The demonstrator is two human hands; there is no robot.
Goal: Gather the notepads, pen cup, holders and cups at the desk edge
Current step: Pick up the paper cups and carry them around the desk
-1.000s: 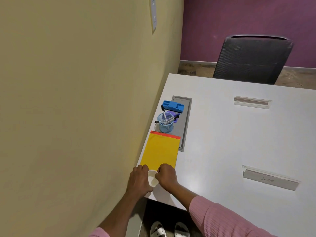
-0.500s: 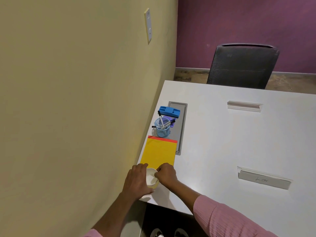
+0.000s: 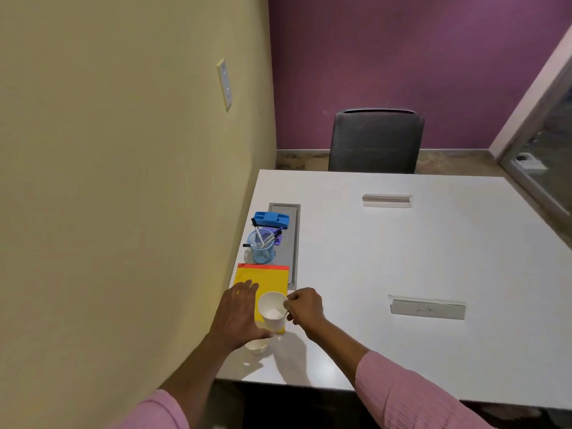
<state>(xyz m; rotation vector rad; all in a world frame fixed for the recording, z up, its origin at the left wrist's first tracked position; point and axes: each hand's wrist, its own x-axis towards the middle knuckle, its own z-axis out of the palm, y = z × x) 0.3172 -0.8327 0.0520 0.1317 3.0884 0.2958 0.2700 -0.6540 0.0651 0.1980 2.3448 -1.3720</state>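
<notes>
My left hand (image 3: 238,314) lies palm down, fingers straight; my right hand (image 3: 305,308) pinches the paper cup (image 3: 272,312) by its rim.

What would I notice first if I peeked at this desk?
Probably the bright yellow notepad at the left edge of the white desk, next to the wall. Just over it, the right hand pinches the rim of a white paper cup, and the left hand reaches in beside it with straight fingers. Behind the notepad stands a blue pen cup with pens sticking out.
</notes>
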